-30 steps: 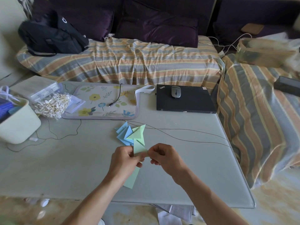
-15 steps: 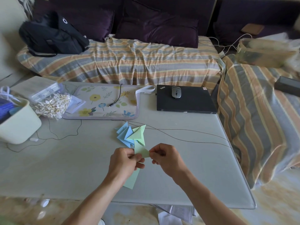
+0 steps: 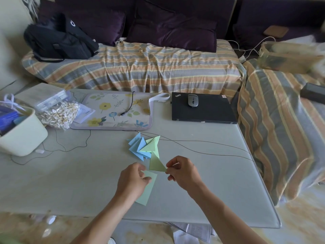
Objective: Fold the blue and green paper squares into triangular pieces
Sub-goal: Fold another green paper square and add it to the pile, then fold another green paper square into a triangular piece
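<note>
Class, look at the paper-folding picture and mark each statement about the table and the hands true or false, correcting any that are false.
1. The right hand pinches a corner of a green folded triangle. True.
2. The pile of finished pieces holds only blue paper. False: it holds blue and green triangles.
3. A grey mouse rests on the closed black laptop. True.
4. The left hand holds a pair of scissors. False: it is on a flat pale green sheet lying on the table.
5. The black backpack sits on the table. False: it lies on the striped sofa cover behind.
</note>
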{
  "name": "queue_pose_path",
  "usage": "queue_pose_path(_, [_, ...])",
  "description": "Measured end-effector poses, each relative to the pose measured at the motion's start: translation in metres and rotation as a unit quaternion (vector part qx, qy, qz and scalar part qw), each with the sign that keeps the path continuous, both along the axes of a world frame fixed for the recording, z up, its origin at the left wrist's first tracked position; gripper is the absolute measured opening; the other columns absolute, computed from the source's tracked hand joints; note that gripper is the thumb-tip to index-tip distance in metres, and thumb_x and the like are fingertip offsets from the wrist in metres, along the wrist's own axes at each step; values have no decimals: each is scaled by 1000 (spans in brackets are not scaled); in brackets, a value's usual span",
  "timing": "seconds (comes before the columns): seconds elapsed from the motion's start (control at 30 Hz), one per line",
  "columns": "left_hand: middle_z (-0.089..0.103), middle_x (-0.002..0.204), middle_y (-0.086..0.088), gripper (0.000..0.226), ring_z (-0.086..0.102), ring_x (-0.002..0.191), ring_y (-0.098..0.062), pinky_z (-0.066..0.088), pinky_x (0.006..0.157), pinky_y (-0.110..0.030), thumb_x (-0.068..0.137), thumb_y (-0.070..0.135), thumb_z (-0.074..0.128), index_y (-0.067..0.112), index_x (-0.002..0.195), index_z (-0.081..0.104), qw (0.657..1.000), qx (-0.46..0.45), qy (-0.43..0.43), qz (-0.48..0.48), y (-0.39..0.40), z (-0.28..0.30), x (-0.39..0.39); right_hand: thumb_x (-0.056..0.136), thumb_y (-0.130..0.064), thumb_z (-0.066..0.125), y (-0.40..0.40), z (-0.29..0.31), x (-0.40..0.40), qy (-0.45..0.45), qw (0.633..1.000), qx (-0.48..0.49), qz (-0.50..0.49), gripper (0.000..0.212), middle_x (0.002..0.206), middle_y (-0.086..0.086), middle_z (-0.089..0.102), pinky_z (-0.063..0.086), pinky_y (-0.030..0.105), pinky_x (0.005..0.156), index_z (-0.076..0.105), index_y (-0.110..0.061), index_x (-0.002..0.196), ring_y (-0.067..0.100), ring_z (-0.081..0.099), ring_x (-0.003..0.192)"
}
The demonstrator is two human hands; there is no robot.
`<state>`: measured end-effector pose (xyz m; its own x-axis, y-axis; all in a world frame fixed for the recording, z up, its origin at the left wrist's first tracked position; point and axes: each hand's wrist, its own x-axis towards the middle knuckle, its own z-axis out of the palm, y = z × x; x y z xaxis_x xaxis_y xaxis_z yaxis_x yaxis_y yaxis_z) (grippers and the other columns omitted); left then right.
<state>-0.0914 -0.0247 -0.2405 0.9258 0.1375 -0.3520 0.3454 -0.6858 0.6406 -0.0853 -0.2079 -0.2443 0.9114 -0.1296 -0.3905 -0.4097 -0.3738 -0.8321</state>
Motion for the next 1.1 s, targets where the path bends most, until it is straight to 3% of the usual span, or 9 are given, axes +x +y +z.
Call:
queue_pose_path(0.13, [45, 117, -4, 57, 42, 125, -29, 43, 93, -34, 81, 36, 80, 15, 124, 49, 991, 123, 35, -34, 4, -19, -6, 84, -2, 61, 6, -6, 6, 6, 1000, -1, -26, 14, 79, 4, 77, 42, 17, 45, 67, -13, 89, 7, 66, 51])
queue_pose_path(0.3, [36, 137, -10, 82, 32, 133, -31, 48, 94, -42, 72, 51, 83, 13, 125, 35, 975, 207, 78, -22, -1, -28, -10, 85, -2, 59, 13, -9, 13, -11, 998, 3, -55, 14, 81, 4, 76, 41, 16, 42, 67, -12, 91, 7, 66, 52])
queue_pose_path(0.6, [55, 128, -13, 80, 53, 123, -34, 49, 97, -39, 70, 34, 91, 9, 121, 33, 983, 149, 110, -10, 5, -35, 1, 87, -2, 60, 22, -23, 29, -19, 991, 19, -129, 14, 84, 4, 75, 43, 15, 43, 67, -14, 89, 8, 66, 50])
queue_pose_path(0.73, [57, 124, -6, 64, 53, 121, -28, 48, 97, -37, 73, 39, 87, 15, 115, 45, 982, 166, 90, -30, 11, -39, 0, 87, -4, 62, 32, -29, 38, -16, 988, 38, -151, 12, 87, 7, 74, 45, 17, 43, 68, -14, 89, 6, 66, 48])
queue_pose_path(0.87, [49, 125, -5, 66, 46, 123, -26, 47, 97, -37, 71, 44, 88, 17, 116, 48, 979, 194, 64, -27, 15, -39, -2, 88, -5, 64, 43, -33, 45, -17, 985, 69, -157, 9, 90, 8, 76, 51, 24, 55, 68, -12, 91, 9, 70, 55])
queue_pose_path(1.1, [55, 124, -10, 69, 51, 118, -31, 47, 95, -37, 74, 27, 89, 9, 118, 39, 987, 151, 63, -3, 18, -42, -2, 93, -9, 59, 49, -36, 43, -9, 987, 87, -133, 12, 93, 3, 76, 58, 29, 67, 69, -15, 95, 11, 76, 68])
